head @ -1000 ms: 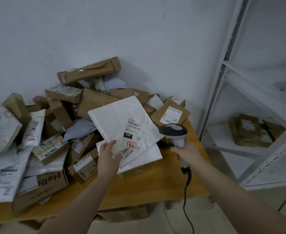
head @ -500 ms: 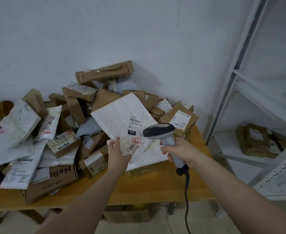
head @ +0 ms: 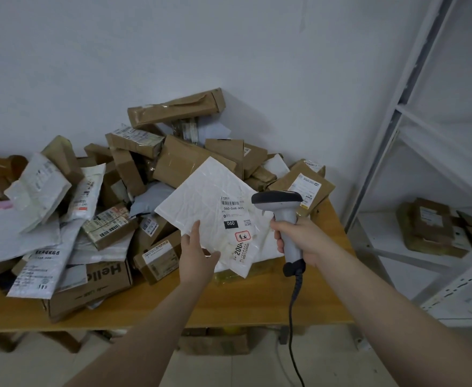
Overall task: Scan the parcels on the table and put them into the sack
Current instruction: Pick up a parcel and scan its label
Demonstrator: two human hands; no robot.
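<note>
White padded mailer [head: 201,202] – crinkled, held label-up above the near right part of the table [head: 257,303], clear of the heap. Its printed label, with a barcode and a black "060" patch, faces the person. The left hand [head: 195,255] pinches the mailer's lower corner, thumb on the front and the other fingers behind it. Just to the right, the right hand [head: 301,238] is wrapped firmly round the grey handle of a barcode scanner [head: 278,198], whose dark head hangs close beside the label's right edge; whether it touches the mailer I cannot tell. A coiled cable [head: 293,311] drops from the handle's base past the table's front edge.

Behind and to the left, a heap of parcels [head: 179,163] covers most of the wooden top – brown taped cartons, grey and white poly bags, a long brown box [head: 176,107] lying across the peak against the wall. A low carton printed "Hello" [head: 98,286] sits at the front left. At the far right stands a white metal rack [head: 396,129], a few brown packages [head: 430,227] on one of its shelves.
</note>
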